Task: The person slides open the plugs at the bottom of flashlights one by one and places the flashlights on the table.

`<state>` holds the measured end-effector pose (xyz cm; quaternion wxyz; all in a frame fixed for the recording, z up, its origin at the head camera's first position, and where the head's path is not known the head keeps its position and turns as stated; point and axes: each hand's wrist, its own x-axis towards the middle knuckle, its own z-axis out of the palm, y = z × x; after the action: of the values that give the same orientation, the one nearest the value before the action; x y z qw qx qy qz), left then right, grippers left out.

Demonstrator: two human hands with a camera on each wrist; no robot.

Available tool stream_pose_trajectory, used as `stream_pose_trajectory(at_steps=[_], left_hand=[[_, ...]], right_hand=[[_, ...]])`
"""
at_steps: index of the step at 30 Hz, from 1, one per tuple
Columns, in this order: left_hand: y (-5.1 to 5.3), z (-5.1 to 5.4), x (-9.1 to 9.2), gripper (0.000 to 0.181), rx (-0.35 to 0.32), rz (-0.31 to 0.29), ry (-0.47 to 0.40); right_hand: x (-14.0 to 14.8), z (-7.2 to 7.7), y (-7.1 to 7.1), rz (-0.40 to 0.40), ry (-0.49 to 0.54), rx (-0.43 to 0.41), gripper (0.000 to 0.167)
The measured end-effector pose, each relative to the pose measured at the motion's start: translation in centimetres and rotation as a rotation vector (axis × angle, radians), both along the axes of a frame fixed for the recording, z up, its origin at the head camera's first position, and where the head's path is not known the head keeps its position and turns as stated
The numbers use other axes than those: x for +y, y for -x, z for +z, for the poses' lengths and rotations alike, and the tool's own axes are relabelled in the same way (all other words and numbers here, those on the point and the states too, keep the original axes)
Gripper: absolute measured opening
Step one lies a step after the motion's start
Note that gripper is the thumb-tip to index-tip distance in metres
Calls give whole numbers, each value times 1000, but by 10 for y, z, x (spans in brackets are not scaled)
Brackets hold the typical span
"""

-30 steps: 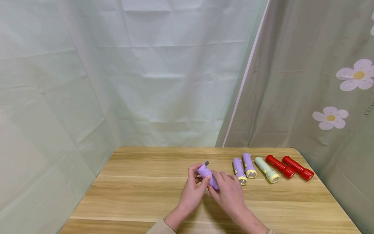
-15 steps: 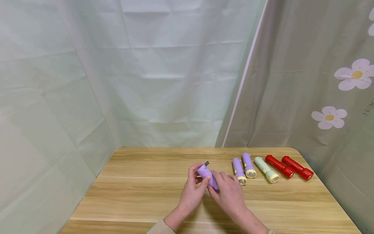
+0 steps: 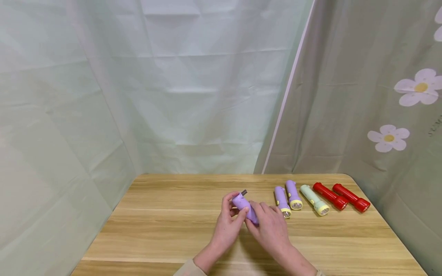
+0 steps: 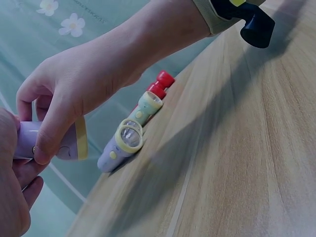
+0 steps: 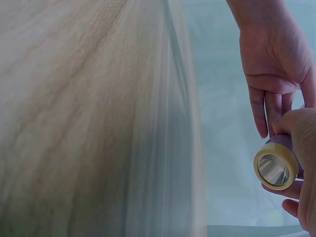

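Observation:
Above the front middle of the table, both hands hold a purple flashlight [image 3: 239,200] tilted, its tail end up and to the left. My left hand [image 3: 227,227] grips the tail half, thumb along the near side. My right hand [image 3: 272,228] holds the head half and hides most of it in the head view. In the right wrist view the yellow-rimmed lens [image 5: 274,170] shows, with no visible glow. A small dark strip [image 3: 244,192] sticks out beside the tail end; its kind is unclear.
Right of the hands, two purple flashlights [image 3: 281,197], one pale green flashlight [image 3: 312,197] and two red flashlights [image 3: 329,194] lie in a row on the wooden table [image 3: 165,222]. Pale curtains [image 3: 207,96] hang behind and at both sides.
The hands and the purple flashlight hold nearly the same pose throughout. Only the head view has shifted very slightly.

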<state>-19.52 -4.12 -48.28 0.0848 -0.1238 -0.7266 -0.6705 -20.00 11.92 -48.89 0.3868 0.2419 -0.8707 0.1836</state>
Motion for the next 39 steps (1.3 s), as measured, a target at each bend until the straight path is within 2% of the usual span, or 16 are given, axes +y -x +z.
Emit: stream_pose_trajectory(at_steps=[10,17,24,27,33,39], left_hand=[[-2,6,2,53,3,-48,-14],[-3,8,5,52,23,-50,4],[-1,8,9,51,7,-50,36],[-1,9,9,51,6,-62,57],[0,14,7,46,22,-147,127],[3,17,4,49,46,-214,301]], right_hand=[[2,2,-3,-15,24,-35,41],[4,7,-5,-45,14,-74,41],[9,10,-6,-58,-14,-30,41],[12,12,-7,-62,-35,-36,41],[19,17,-9,-72,-52,-129,43],[30,18,-10,-82,-53,-219,41]])
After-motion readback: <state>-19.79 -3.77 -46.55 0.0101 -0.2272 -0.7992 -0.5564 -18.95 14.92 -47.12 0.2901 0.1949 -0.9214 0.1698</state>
